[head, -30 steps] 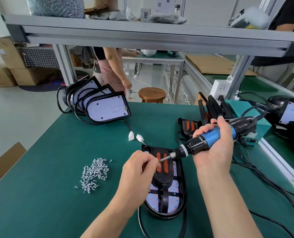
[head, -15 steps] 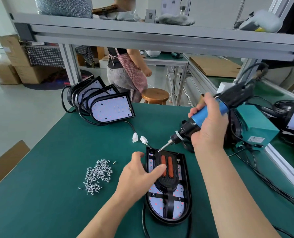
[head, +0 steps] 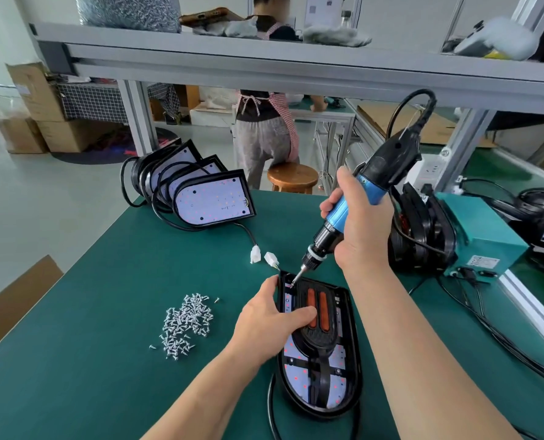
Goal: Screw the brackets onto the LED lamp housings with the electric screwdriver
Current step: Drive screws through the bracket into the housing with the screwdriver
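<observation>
Now the rounded black plastic housing (head: pixel 355 344) lies flat on the green mat (head: pixel 105 312), its pale board (head: pixel 294 374) dotted red under a ribbed black bracket (head: pixel 318 339) with two orange strips. Left hand (head: pixel 269 327) clasps the housing's left rim, thumb across the bracket, forefinger by the far-left corner. Right hand (head: pixel 364 231) is wrapped round the blue-and-black screwdriver (head: pixel 340 214), tilted, its thin steel bit (head: pixel 299 274) set in that corner just beside the forefinger. Small shiny screws (head: pixel 186 325) lie heaped well to the left
</observation>
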